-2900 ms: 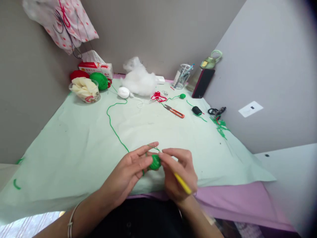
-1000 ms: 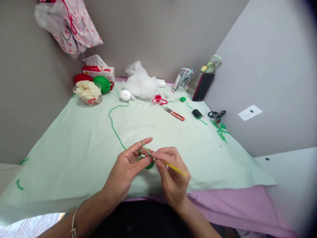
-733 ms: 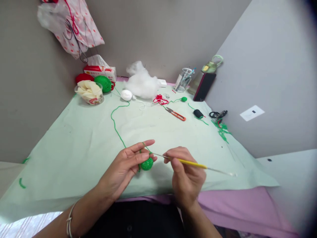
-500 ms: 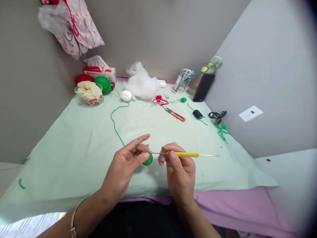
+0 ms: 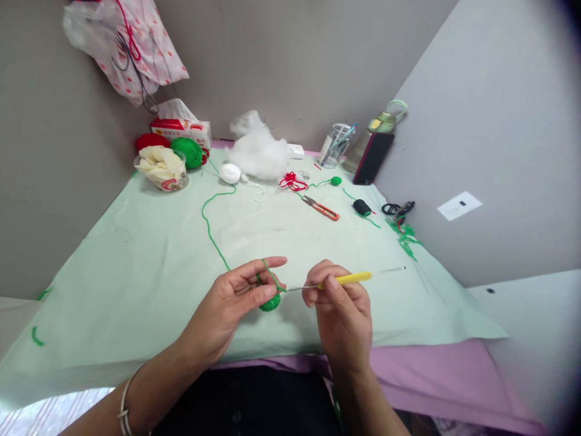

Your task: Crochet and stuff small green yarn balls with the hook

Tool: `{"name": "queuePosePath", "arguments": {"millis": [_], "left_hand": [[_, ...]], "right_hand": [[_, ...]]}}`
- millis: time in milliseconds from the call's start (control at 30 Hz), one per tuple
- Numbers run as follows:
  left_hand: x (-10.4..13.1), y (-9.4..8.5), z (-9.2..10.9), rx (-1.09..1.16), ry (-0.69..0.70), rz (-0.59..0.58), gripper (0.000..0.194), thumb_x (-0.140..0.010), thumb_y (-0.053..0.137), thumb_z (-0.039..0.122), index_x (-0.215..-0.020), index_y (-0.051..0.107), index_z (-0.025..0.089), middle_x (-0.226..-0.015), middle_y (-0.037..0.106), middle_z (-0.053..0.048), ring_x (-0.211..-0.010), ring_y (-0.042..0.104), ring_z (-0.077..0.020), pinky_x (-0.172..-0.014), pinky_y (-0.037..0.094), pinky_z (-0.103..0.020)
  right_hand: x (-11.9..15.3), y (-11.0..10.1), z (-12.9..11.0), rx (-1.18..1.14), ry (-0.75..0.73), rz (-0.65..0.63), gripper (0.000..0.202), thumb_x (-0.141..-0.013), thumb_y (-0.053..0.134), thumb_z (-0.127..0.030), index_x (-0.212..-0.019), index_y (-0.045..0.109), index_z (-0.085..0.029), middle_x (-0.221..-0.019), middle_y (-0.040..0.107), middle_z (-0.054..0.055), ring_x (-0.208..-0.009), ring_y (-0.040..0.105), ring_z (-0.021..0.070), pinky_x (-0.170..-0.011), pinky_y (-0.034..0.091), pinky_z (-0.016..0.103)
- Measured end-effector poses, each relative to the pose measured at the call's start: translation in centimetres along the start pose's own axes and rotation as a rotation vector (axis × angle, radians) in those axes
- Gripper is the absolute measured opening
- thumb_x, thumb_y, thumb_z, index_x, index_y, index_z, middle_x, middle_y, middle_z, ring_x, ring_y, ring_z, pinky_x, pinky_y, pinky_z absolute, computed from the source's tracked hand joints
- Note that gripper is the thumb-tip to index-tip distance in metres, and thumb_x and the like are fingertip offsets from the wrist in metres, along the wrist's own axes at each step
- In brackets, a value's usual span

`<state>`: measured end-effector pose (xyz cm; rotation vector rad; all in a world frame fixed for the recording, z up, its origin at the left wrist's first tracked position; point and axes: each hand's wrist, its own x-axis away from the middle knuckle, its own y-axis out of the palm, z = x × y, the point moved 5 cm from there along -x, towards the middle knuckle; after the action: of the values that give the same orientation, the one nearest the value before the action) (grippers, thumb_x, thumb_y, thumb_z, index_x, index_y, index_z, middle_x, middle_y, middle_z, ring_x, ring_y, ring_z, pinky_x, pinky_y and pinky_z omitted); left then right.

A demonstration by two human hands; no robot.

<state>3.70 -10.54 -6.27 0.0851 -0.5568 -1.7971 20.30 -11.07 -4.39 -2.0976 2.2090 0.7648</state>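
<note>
Since half a second earlier, the crochet hook (image 5: 345, 279) had been tilted — its free end raised toward the far right, its tip kept at the green crocheted piece (image 5: 270, 301). A stitch was judged to be mid-pull. Its long axis ran left to right, hook end pointing left. The right hand (image 5: 340, 303) was closed on the yellow handle; the left hand (image 5: 236, 300) was pinched on the piece just above the tabletop (image 5: 136, 254), with green yarn (image 5: 213, 233) looped over its forefinger.

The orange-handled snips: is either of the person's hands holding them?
No, the orange-handled snips lie on the green cloth, far beyond both hands.
</note>
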Motion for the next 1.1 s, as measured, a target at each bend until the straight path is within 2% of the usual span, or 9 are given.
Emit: {"name": "queuePosePath", "arguments": {"millis": [100, 167, 300, 400, 567, 767, 933, 1033, 1100], "left_hand": [[0.0, 0.3, -0.2, -0.016, 0.062, 0.051, 0.038, -0.082, 0.084, 0.031, -0.120, 0.078, 0.032, -0.087, 0.070, 0.000, -0.087, 0.059, -0.0148, -0.083, 0.044, -0.027], [0.0, 0.5, -0.4, 0.019, 0.086, 0.094, 0.047, -0.080, 0.087, 0.030, -0.125, 0.075, 0.033, -0.088, 0.070, 0.001, -0.089, 0.060, -0.0147, -0.087, 0.044, -0.027], [0.0, 1.0, -1.2, 0.230, -0.072, 0.056, 0.057, -0.075, 0.090, 0.032, -0.130, 0.073, 0.029, -0.089, 0.069, 0.000, -0.086, 0.059, -0.0131, -0.087, 0.044, -0.026], [-0.1, 0.8, -1.2, 0.265, -0.181, -0.005, 0.049, -0.078, 0.087, 0.031, -0.125, 0.076, 0.025, -0.089, 0.070, -0.003, -0.088, 0.059, -0.0137, -0.084, 0.043, -0.024], [-0.1, 0.3, -0.2, 0.149, -0.038, 0.056, 0.046, -0.077, 0.088, 0.027, -0.122, 0.078, 0.027, -0.082, 0.066, 0.000, -0.076, 0.055, -0.0117, -0.078, 0.043, -0.026], [-0.1, 0.9, -0.4, 0.142, -0.003, 0.085, 0.047, -0.075, 0.090, 0.027, -0.121, 0.078, 0.028, -0.080, 0.065, 0.002, -0.075, 0.057, -0.0110, -0.078, 0.045, -0.027], [-0.2, 0.9, -0.6, 0.231, -0.047, 0.093, 0.053, -0.075, 0.090, 0.031, -0.126, 0.075, 0.026, -0.083, 0.069, 0.000, -0.081, 0.059, -0.0121, -0.084, 0.044, -0.026], [-0.3, 1.1, -0.9, 0.272, -0.169, 0.027, 0.050, -0.078, 0.088, 0.034, -0.125, 0.076, 0.023, -0.089, 0.072, -0.004, -0.087, 0.060, -0.0145, -0.083, 0.044, -0.026], [-0.4, 0.9, -0.6, 0.224, -0.119, 0.053, 0.048, -0.078, 0.087, 0.032, -0.124, 0.076, 0.025, -0.086, 0.070, -0.002, -0.087, 0.059, -0.0140, -0.083, 0.043, -0.025]], "right_hand": [[0.7, 0.9, 0.1, 0.163, -0.080, -0.066, 0.021, -0.100, 0.057, -0.022, -0.095, 0.077, -0.023, -0.082, 0.063, 0.003, -0.064, 0.060, 0.0137, -0.057, 0.051, 0.029], [1.6, 1.6, -0.2, 0.472, -0.279, -0.086, 0.024, -0.098, 0.060, -0.016, -0.108, 0.077, -0.028, -0.089, 0.067, 0.004, -0.076, 0.065, 0.0169, -0.064, 0.056, 0.032], [3.1, 2.3, -0.7, 0.840, -0.611, -0.084, 0.041, -0.093, 0.065, -0.008, -0.124, 0.074, -0.033, -0.102, 0.071, 0.007, -0.091, 0.068, 0.0228, -0.070, 0.058, 0.037], [2.0, 0.9, -0.7, 0.558, -0.383, -0.026, 0.030, -0.097, 0.058, -0.011, -0.112, 0.076, -0.028, -0.092, 0.070, 0.006, -0.084, 0.065, 0.0203, -0.068, 0.055, 0.035], [0.4, 0.8, -0.3, 0.171, -0.121, -0.037, 0.021, -0.100, 0.058, -0.021, -0.097, 0.078, -0.025, -0.086, 0.069, 0.004, -0.076, 0.062, 0.0170, -0.066, 0.052, 0.032], [0.9, 2.0, -0.6, 0.358, -0.211, -0.093, 0.027, -0.100, 0.057, -0.011, -0.108, 0.076, -0.027, -0.097, 0.074, 0.004, -0.089, 0.068, 0.0177, -0.075, 0.057, 0.033], [2.0, 2.8, -1.9, 0.812, -0.571, -0.182, 0.035, -0.093, 0.064, -0.005, -0.118, 0.075, -0.027, -0.109, 0.073, 0.009, -0.099, 0.070, 0.0228, -0.077, 0.059, 0.036], [1.2, 1.6, -1.9, 0.628, -0.433, -0.091, 0.031, -0.096, 0.059, -0.006, -0.112, 0.076, -0.027, -0.097, 0.073, 0.006, -0.088, 0.069, 0.0198, -0.072, 0.059, 0.034], [0.7, 0.9, -1.4, 0.435, -0.284, -0.012, 0.028, -0.099, 0.054, -0.009, -0.105, 0.076, -0.026, -0.087, 0.070, 0.003, -0.076, 0.065, 0.0164, -0.066, 0.056, 0.032]]}}
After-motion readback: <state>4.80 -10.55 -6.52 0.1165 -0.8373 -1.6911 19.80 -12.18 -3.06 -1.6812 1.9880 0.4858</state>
